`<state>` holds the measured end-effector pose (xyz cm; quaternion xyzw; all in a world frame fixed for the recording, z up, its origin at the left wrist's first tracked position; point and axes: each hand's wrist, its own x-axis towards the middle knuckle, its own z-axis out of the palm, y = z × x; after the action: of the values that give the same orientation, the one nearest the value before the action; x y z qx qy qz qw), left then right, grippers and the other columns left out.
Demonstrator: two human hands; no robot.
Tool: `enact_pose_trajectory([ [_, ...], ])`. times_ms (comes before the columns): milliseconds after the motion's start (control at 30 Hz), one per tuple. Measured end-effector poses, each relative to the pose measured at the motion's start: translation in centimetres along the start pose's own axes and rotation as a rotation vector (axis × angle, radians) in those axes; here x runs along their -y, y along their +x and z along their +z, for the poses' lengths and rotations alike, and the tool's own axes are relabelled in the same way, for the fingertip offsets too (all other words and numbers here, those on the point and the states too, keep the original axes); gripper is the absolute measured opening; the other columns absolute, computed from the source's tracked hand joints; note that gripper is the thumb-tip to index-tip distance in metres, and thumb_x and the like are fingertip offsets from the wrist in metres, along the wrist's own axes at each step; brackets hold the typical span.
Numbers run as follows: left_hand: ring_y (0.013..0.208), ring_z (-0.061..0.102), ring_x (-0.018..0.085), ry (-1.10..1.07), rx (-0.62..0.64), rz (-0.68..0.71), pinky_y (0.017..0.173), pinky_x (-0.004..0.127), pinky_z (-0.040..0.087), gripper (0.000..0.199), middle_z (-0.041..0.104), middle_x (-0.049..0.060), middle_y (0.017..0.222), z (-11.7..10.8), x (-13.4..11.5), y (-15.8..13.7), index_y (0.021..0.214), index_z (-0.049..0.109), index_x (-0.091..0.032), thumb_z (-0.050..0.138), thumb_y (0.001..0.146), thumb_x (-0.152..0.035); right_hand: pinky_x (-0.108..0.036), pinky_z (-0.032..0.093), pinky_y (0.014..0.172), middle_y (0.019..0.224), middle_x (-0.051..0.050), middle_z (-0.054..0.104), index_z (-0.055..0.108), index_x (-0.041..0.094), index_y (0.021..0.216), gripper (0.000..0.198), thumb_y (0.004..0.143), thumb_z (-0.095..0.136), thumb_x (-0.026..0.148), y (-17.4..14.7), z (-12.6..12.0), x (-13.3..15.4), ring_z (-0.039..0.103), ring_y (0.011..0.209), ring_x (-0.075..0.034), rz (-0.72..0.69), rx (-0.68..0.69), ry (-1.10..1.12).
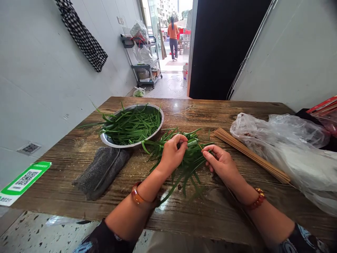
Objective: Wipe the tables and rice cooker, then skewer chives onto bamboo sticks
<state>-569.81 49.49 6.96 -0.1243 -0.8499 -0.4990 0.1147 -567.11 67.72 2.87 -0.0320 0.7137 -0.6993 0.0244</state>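
Observation:
On the wooden table, a loose pile of green garlic chives lies in front of me. My right hand pinches a thin bamboo skewer, its tip over the leaves. The rest of that stick runs back under my palm and wrist. My left hand is closed in a pinch above the pile, thumb against fingertips; what is between them I cannot make out. Beyond my left hand, an oval metal bowl holds many more cut chives.
A bundle of bamboo skewers lies on the right beside clear plastic bags. A dark grey cloth rests near the bowl. At left is a green QR-code card. Past the table stand a cart and, outside the doorway, a person.

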Motion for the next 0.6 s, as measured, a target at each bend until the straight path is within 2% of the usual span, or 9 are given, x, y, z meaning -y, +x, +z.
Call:
enact_pose_trajectory([
  [100,0.060,0.055,0.012,0.030,0.002,0.009,0.062,0.025,0.042,0.014,0.061,-0.003,0.065,0.01,0.33,-0.03,0.092,0.061,-0.019,0.049,0.087,-0.015,-0.020,0.035,0.038,0.055,0.005,0.057,0.065,0.018,0.094,0.033,0.081,0.064,0.049,0.03,-0.03,-0.01,0.047,0.039,-0.008,0.003,-0.007,-0.005],
  [167,0.066,0.058,0.013,0.078,0.010,0.044,0.065,0.026,0.044,0.017,0.064,-0.001,0.071,-0.02,0.44,-0.08,0.093,0.063,-0.019,0.047,0.089,-0.015,-0.020,0.034,0.038,0.055,0.005,0.057,0.067,0.017,0.103,0.038,0.082,0.063,0.048,0.05,-0.06,0.03,0.046,0.039,-0.008,0.020,0.008,-0.010],
  [267,0.094,0.062,0.019,0.242,-0.043,0.186,0.086,0.034,0.047,0.020,0.068,0.006,0.098,-0.07,0.25,-0.26,0.093,0.068,-0.019,0.050,0.088,-0.013,-0.020,0.032,0.038,0.053,0.005,0.056,0.068,0.015,0.110,0.044,0.082,0.061,0.048,0.05,-0.05,0.21,0.044,0.039,-0.008,0.039,0.024,-0.004],
  [367,0.114,0.055,0.025,0.446,-0.077,0.281,0.097,0.043,0.042,0.021,0.064,0.009,0.122,-0.05,-0.24,-0.58,0.102,0.071,-0.023,0.056,0.088,-0.018,-0.021,0.032,0.038,0.053,0.004,0.055,0.069,0.015,0.110,0.044,0.081,0.062,0.047,0.02,-0.01,0.41,0.043,0.039,-0.008,0.034,0.018,0.001],
  [500,0.114,0.053,0.027,0.532,-0.009,0.282,0.094,0.045,0.040,0.016,0.068,0.007,0.115,0.29,-0.44,-0.90,0.099,0.073,-0.026,0.067,0.084,-0.028,-0.021,0.033,0.039,0.053,0.004,0.055,0.070,0.016,0.111,0.043,0.081,0.062,0.046,0.03,0.00,0.44,0.043,0.039,-0.008,0.026,0.027,-0.008],
  [600,0.109,0.055,0.027,0.542,0.010,0.280,0.090,0.044,0.040,0.010,0.070,0.005,0.108,0.63,-0.10,-0.89,0.090,0.073,-0.025,0.072,0.080,-0.026,-0.021,0.033,0.039,0.054,0.004,0.055,0.070,0.016,0.112,0.043,0.082,0.062,0.046,0.04,0.00,0.37,0.044,0.040,-0.009,0.017,0.036,-0.009],
])
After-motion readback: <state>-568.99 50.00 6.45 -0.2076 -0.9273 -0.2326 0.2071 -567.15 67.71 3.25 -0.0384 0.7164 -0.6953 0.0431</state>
